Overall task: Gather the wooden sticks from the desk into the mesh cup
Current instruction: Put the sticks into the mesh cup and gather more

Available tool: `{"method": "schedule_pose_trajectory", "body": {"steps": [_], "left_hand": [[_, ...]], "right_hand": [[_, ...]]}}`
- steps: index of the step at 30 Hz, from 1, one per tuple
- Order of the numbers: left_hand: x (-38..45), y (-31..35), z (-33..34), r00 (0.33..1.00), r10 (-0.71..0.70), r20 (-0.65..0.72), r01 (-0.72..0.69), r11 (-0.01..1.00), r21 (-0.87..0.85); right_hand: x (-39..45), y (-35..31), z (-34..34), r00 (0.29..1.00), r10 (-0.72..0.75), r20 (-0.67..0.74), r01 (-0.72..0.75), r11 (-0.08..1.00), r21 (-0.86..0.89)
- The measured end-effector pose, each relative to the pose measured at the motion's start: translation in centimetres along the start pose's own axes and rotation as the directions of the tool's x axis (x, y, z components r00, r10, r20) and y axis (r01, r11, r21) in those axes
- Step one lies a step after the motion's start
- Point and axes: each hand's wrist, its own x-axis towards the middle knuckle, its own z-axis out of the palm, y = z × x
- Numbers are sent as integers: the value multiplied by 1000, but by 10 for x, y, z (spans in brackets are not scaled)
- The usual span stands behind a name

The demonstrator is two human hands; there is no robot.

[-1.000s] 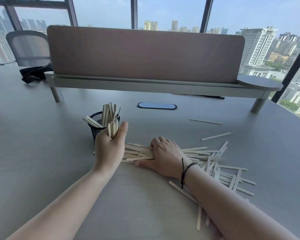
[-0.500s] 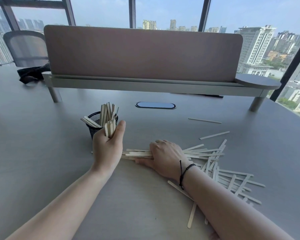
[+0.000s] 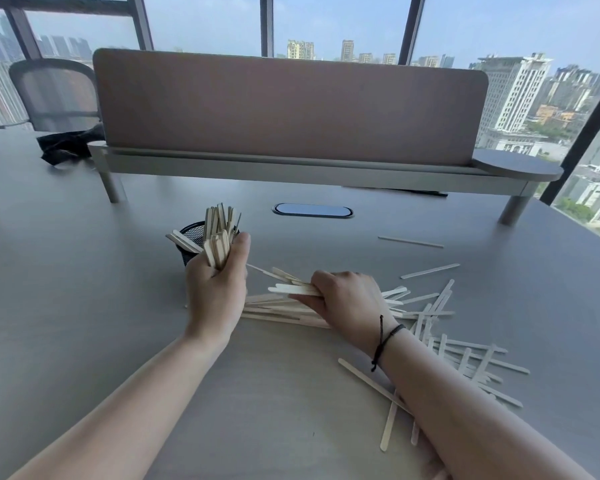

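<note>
- The wooden sticks (image 3: 440, 327) look thin, flat and very light, stiff enough to keep straight but likely to snap if bent hard. Their smooth faces should let them slide over one another, so a loose bundle may fan out or shed pieces.
- I'd say the best hold is across the middle of a bunch, fingers wrapped round it, with the sticks lined up the same way.
- Most of the sticks lie scattered on the grey desk (image 3: 84, 306) to the right of the hands, some crossed over each other, and two lie well apart farther back. The black mesh cup (image 3: 191, 237) already has a good many standing in it, ends poking above the rim.
- The left hand (image 3: 215, 292) is curled round a bundle held upright just beside the cup, its top level with the sticks inside.
- The right hand (image 3: 347, 299) pinches a small sheaf of sticks, lying roughly level, at the near edge of the pile.
- Half a second ago the right hand lay flat, pressing sticks against the desk; now its fingers have closed and the sheaf is raised off the surface. The left hand's bundle stays by the cup, not yet dropped in.
</note>
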Motion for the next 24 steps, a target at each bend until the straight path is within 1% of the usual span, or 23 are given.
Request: {"method": "schedule_pose_trajectory", "body": {"steps": [2, 8, 11, 14, 16, 18, 21, 24], "left_hand": [[-1, -1, 0, 1000, 6, 9, -6, 1000, 15], [0, -3, -2, 1000, 12, 12, -12, 1000, 27], [1, 1, -2, 1000, -6, -7, 6, 1000, -29], [4, 4, -2, 999, -26, -32, 23, 995, -100], [4, 4, -1, 998, -42, -38, 38, 993, -115], [3, 3, 0, 998, -50, -30, 46, 993, -105], [3, 1, 0, 998, -62, -18, 61, 995, -75], [4, -2, -2, 997, -78, 17, 79, 996, -46]], "right_hand": [[-1, 0, -3, 997, -11, 72, 10, 1000, 27], [-2, -4, -7, 995, 4, 97, -13, 996, 92], [-3, -3, -7, 997, 42, 65, -47, 996, 74], [-1, -3, -7, 994, 90, 64, -94, 993, 72], [0, -3, -7, 994, 104, 45, -108, 991, 84], [1, -4, -9, 993, 120, -3, -118, 987, 109], [4, -5, -15, 981, 186, -57, -171, 965, 200], [6, -8, -22, 965, 251, -69, -215, 918, 334]]}}
